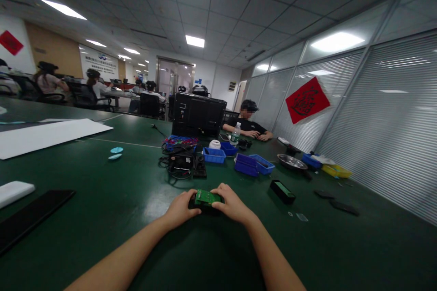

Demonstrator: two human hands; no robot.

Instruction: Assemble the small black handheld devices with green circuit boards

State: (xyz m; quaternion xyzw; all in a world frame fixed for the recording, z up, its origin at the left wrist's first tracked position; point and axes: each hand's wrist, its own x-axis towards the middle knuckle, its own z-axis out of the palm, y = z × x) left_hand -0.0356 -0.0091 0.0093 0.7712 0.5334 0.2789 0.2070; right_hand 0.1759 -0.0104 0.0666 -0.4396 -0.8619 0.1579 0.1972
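A small green circuit board (206, 197) sits on a black housing (205, 208) on the dark green table (136, 200). My left hand (180, 209) grips the left end of the housing with curled fingers. My right hand (232, 203) is closed on the right end, its thumb at the board's edge. Both forearms reach in from the bottom of the view.
Beyond my hands lie a black device with tangled cables (180, 161), blue bins (254, 164), a metal dish (291, 162), a yellow tray (336, 171) and a black box with a green top (282, 191). A seated person (249, 122) works behind a black case (198, 116). A black slab (30, 216) lies left.
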